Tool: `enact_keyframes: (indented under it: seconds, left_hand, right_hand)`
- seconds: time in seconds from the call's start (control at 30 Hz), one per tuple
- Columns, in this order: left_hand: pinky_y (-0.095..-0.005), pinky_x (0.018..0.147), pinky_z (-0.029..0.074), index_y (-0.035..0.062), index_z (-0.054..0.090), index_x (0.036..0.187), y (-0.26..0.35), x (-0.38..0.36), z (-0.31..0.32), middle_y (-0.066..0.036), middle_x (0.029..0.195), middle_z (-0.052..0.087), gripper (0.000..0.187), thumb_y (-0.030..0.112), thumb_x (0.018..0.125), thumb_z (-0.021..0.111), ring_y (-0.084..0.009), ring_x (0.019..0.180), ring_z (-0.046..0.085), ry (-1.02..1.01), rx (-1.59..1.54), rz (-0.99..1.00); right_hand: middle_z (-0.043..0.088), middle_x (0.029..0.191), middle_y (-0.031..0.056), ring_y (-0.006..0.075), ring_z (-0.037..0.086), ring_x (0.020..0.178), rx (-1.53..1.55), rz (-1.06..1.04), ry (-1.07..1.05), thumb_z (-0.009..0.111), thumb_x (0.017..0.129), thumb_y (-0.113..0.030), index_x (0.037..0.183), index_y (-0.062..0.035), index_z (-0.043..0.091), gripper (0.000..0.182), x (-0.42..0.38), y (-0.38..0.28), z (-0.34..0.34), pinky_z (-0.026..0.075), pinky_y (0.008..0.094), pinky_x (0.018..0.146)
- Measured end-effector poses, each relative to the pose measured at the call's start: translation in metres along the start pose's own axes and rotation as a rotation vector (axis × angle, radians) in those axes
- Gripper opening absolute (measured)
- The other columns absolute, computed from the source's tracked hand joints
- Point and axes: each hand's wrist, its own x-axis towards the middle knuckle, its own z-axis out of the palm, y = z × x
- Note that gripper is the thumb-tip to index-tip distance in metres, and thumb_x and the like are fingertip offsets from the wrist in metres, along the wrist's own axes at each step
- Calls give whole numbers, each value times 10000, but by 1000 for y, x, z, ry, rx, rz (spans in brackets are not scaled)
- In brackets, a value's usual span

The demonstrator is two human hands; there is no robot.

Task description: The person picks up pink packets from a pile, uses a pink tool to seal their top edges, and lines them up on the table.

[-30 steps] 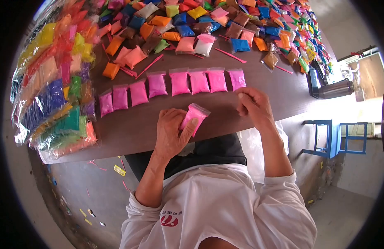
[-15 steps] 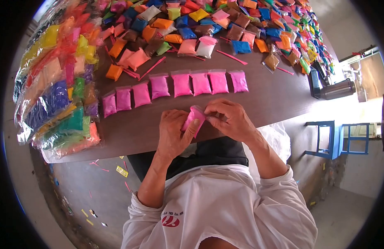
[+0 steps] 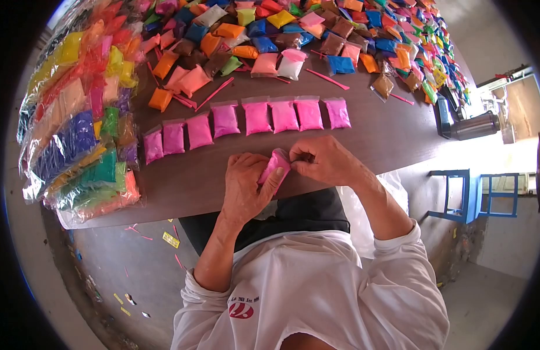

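Near the table's front edge, my left hand (image 3: 245, 182) grips a small clear plastic packet of bright pink material (image 3: 275, 165), its thumb lying across the front. My right hand (image 3: 323, 160) has its fingers pinched together at the packet's right edge; the fingertips partly hide that edge. Just beyond both hands lies a row of several similar packets, from a purplish-pink packet (image 3: 154, 146) at the left through a bright pink packet (image 3: 257, 118) in the middle to a pale purple-pink packet (image 3: 337, 113) at the right.
A heap of many-coloured packets (image 3: 334, 29) covers the back of the brown table (image 3: 375, 128). Large clear bags of coloured packets (image 3: 77, 128) lie at the left. Thin pink sticks (image 3: 327, 79) are scattered beyond the row. A metal flask (image 3: 475, 126) and a blue stool (image 3: 471, 195) stand at the right.
My right hand has shifted slightly right and its elbow has swung outward. The packet in my left hand has turned a little and looks narrower. The row on the table has not changed.
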Motion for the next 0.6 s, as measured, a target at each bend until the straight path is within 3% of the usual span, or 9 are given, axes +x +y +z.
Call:
enact_keyframes:
  seconds: [0.1,0.2,0.4,0.6]
  left_hand:
    - [-429,835,406,-24,677,824,-1,0,0,-174,881,660,370,335,904,639,-343,860,599,-2,-11,11]
    - [-427,833,406,-26,673,828,-2,0,0,-178,877,659,361,325,903,636,-345,857,599,-5,-12,19]
    - [-420,817,404,-30,668,836,-2,0,0,-180,870,656,358,318,909,628,-344,845,597,20,-27,11]
    - [-419,811,404,-33,662,825,-3,0,1,-176,856,653,365,317,918,624,-341,832,593,14,-27,11]
  right_hand:
    - [651,812,162,286,633,733,-49,-59,-29,645,832,-89,938,9,632,145,1,6,1,495,383,690]
    - [620,781,148,261,606,707,-18,-120,-21,630,869,-98,942,6,606,129,-2,9,-1,484,369,669]
    - [583,766,58,138,539,709,253,-81,25,580,959,-96,950,6,597,104,-8,20,4,460,293,655]
    - [622,818,62,121,576,755,276,-35,52,623,928,-56,1005,11,629,103,-12,18,3,483,280,694]
